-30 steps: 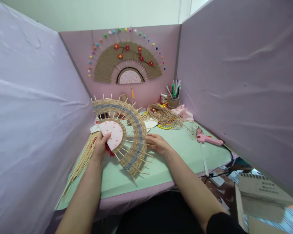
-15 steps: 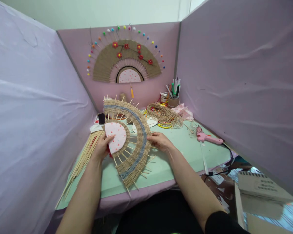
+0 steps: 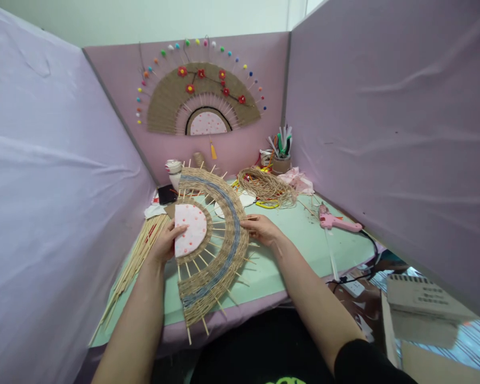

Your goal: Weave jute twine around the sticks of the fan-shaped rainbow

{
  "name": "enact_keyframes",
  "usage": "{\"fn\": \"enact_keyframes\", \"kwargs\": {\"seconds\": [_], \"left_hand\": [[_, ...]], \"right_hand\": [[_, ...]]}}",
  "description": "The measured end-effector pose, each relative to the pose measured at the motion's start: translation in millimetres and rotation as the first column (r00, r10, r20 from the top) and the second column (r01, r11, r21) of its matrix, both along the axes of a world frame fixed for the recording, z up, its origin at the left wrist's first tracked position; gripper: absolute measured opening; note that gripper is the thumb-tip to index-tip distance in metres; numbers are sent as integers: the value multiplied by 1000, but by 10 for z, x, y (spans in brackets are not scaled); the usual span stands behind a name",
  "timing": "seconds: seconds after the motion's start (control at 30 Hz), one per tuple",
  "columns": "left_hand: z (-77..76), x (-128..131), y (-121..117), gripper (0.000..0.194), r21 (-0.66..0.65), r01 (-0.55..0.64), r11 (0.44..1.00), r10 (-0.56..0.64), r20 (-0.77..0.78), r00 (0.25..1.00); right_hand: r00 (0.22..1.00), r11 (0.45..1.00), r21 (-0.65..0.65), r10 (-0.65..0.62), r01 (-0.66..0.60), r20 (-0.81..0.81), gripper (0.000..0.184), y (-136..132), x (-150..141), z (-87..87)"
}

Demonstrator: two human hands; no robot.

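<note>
Between my hands is a half-round woven fan (image 3: 229,250) of twine on thin sticks, with a blue band through its outer arc and a white half-disc with pink dots at its centre. It is held on its side, the straight edge to the left, above the table. My left hand (image 3: 167,241) grips the straight edge, thumb on the dotted half-disc and the other fingers hidden behind. My right hand (image 3: 262,229) pinches the outer rim near its middle, where stick ends poke out.
Thin sticks (image 3: 134,261) lie along the table's left side. A twine coil (image 3: 264,186), a cup of tools (image 3: 282,160) and pink cloth (image 3: 300,180) are at the back. A pink glue gun (image 3: 338,220) rests at right. A finished fan (image 3: 164,104) hangs on the back panel.
The fan has turned slightly clockwise, its lower end swinging left and its straight edge now nearer vertical. Both hands keep their hold. The view has shifted a little.
</note>
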State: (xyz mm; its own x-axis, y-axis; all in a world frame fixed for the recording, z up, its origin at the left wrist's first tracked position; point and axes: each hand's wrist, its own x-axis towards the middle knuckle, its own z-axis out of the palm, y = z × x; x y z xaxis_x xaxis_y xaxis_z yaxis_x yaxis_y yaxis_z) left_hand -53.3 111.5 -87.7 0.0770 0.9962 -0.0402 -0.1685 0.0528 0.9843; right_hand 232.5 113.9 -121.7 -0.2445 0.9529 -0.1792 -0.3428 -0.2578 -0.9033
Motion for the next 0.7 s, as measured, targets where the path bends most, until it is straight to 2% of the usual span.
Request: {"fn": "enact_keyframes", "kwargs": {"seconds": [0.13, 0.3, 0.5, 0.6, 0.7], "left_hand": [[11, -25, 1, 49, 2, 2, 1000, -2, 7, 1000], [50, -30, -21, 46, -64, 15, 998, -18, -45, 999], [42, -25, -49, 51, -90, 106, 990, -116, -108, 987], [33, -36, -48, 51, -87, 107, 990, -116, -99, 988], [46, -48, -50, 53, -107, 103, 989, -114, -99, 989]], "right_hand": [[998, 998, -1, -66, 66, -11, 27, -3, 30, 15], [997, 1000, -24, 9, -11, -76, 28, -11, 78, 77], [999, 999, -27, -41, 41, 13, 28, 7, 37, 12], [996, 996, -11, -92, 93, 10, 27, 20, 40, -8], [997, 997, -16, -78, 78, 12, 27, 23, 71, 17]]}}
